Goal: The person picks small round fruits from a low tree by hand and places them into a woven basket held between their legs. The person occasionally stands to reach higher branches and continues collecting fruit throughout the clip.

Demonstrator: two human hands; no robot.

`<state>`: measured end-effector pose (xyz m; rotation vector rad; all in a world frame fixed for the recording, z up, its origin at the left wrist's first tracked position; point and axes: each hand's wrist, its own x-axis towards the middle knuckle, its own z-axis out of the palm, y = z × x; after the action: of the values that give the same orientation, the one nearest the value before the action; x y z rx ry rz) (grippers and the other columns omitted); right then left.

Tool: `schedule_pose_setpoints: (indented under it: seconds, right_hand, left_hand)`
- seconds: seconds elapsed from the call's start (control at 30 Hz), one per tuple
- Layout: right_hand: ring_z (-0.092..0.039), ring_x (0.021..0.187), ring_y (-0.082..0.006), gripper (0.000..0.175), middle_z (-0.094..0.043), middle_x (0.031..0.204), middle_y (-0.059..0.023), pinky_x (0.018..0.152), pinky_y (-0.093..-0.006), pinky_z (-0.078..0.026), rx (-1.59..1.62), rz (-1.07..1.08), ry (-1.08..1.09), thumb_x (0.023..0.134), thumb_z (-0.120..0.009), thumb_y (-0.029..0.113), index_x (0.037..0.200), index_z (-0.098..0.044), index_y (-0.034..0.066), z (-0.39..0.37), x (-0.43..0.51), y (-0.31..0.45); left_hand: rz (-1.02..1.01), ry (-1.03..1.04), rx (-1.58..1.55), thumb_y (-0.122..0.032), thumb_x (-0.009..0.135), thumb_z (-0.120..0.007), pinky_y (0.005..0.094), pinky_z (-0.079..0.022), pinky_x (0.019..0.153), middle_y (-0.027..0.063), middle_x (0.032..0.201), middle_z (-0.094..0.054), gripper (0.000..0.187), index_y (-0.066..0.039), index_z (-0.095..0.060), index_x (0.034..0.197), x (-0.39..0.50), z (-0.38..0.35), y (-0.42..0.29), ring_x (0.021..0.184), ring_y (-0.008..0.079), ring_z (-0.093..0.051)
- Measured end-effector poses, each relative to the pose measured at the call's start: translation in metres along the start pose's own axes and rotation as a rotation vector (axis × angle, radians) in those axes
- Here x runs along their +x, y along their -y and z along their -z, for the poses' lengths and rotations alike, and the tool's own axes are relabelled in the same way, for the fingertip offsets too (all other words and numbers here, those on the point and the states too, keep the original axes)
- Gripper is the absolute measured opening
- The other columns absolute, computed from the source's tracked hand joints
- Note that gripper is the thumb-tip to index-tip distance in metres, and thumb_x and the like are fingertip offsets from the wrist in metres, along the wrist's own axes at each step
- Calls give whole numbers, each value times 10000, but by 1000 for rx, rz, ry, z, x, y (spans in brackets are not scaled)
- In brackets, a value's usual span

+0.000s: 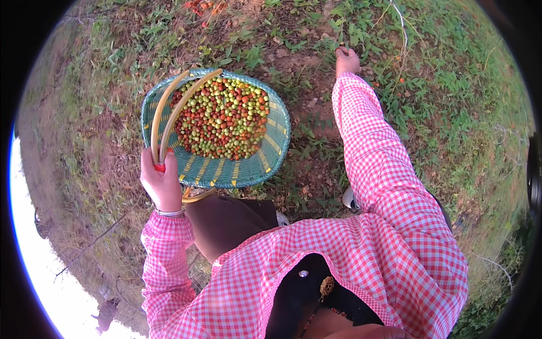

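Note:
My left hand [161, 182] grips the pale curved handles [180, 108] of a green woven basket [277, 123] with yellow stripes. Inside lie a great many small round jujube-like fruits [220, 120], from green to red-brown. The basket is off to my left, tilted so that its inside faces me. Another part of a handle [199, 195] shows below its near rim. My right hand [348, 61] reaches out low over the weeds, thumb and fingers drawn together among the leaves. Whether anything small is pinched there is hidden by the fingers.
Bare soil [305, 76] with stones and low green plants [410, 93] covers the ground ahead. Red fruits or leaves [203, 7] lie at the far edge. A thin pale twig [402, 29] stands beyond my right hand. My shoes [349, 199] show below.

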<state>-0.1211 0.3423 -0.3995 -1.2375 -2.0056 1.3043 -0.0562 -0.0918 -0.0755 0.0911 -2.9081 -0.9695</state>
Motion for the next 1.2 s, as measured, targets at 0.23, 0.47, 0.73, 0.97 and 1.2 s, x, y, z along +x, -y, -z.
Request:
schedule_pose_setpoints:
  seconds: [0.23, 0.47, 0.73, 0.97, 1.2]
  right_hand:
    - [-647, 895, -332, 315, -686, 972, -145, 786, -412, -506, -634, 53, 420, 779, -684, 333, 989, -683, 98, 0, 9, 32]
    - [-666, 845, -295, 336, -693, 922, -137, 776, -411, -525, -809, 70, 380, 822, -674, 335, 975, -677, 36, -12, 4, 27]
    - [-403, 593, -122, 128, -499, 775, -48, 452, -242, -318, 1392, -617, 701, 852, -565, 162, 864, -579, 35, 48, -38, 22]
    - [-578, 1034, -174, 275, -596, 1089, -84, 802, -331, -520, 593, -181, 1801, 981, -456, 201, 1152, -531, -1, 54, -142, 155]
    - [-654, 759, -136, 223, -658, 907, -81, 611, -240, -531, 290, -93, 753, 924, -519, 111, 1073, -612, -25, -18, -57, 128]
  left_hand:
    - [21, -11, -24, -56, 844, -617, 240, -394, 543, 28, 687, -509, 103, -4, -545, 896, -1, -1, 2, 594, 77, -430]
    - [24, -13, 13, -59, 841, -620, 233, -417, 566, 39, 703, -545, 111, -5, -552, 911, 0, 0, 2, 605, 79, -459]
    - [9, -21, 23, -69, 836, -620, 240, -414, 560, 40, 682, -528, 113, -6, -552, 899, 2, 1, 4, 589, 87, -449]
    - [5, -22, -12, -81, 834, -626, 251, -415, 556, 38, 670, -519, 112, -15, -559, 896, 2, -1, 5, 575, 97, -444]
    - [6, -37, 87, -76, 831, -625, 262, -437, 563, 51, 669, -547, 102, -23, -575, 903, 2, -2, 3, 575, 104, -496]
